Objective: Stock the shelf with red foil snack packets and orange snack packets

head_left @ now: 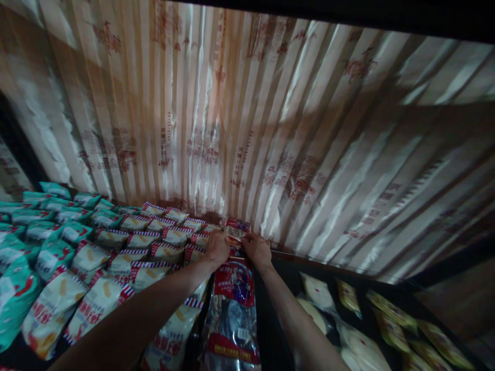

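At the far left, green bags (42,232) stand in close rows, and beside them come white bags (54,312) with striped tops, packed the same way; the grouping looks meant to keep each kind together with its front showing. The left forearm (154,309) crosses over these white bags, and the left hand (217,248) has its fingers closed on the left edge of a small red packet (238,225), which is at the back of the surface (273,301), close to the pleated curtain (216,123). The right hand (258,251) pinches the packet's right edge between thumb and fingers, probably so that it stays level from both sides. A long red-and-silver bag (231,309) lies just in front, between the forearms, in line with the packet. Room is tight on the left, where white bags come right up to the hand, and behind, where the curtain closes off the back edge. On the right, a dark strip of surface runs under the right forearm (294,314), leaving more space before the pale packs (319,292) and the loosely spread yellow packets (390,327).
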Motion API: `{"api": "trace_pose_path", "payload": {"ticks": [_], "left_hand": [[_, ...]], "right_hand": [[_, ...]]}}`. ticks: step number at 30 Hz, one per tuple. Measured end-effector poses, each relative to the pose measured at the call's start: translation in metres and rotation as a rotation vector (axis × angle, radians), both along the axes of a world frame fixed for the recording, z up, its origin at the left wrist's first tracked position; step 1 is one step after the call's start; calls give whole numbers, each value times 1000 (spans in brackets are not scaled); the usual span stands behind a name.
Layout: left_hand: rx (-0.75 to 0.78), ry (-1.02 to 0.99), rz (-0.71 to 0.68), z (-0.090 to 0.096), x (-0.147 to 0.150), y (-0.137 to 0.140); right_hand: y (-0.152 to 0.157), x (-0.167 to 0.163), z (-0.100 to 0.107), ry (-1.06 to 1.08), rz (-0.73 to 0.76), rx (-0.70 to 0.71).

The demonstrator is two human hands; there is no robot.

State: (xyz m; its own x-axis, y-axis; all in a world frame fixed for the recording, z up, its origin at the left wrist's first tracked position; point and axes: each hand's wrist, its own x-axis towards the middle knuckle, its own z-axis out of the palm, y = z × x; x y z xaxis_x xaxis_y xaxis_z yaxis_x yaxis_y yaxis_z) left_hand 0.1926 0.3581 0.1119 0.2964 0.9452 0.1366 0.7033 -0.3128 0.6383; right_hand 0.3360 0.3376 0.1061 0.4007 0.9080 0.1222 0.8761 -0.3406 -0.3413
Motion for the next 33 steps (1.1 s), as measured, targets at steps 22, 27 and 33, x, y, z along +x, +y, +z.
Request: {"api": "trace_pose_path", "payload": {"ticks": [22, 27, 33], "left_hand": [[14, -104, -42, 33, -25, -54], [-45, -313, -275, 37, -60, -145], [-496, -91, -665, -43, -125, -262]], "right_hand": [[-54, -1, 14, 302, -21, 288], [-142, -30, 12, 673, -6, 704], [-286, -89, -25, 904, -81, 566]]}}
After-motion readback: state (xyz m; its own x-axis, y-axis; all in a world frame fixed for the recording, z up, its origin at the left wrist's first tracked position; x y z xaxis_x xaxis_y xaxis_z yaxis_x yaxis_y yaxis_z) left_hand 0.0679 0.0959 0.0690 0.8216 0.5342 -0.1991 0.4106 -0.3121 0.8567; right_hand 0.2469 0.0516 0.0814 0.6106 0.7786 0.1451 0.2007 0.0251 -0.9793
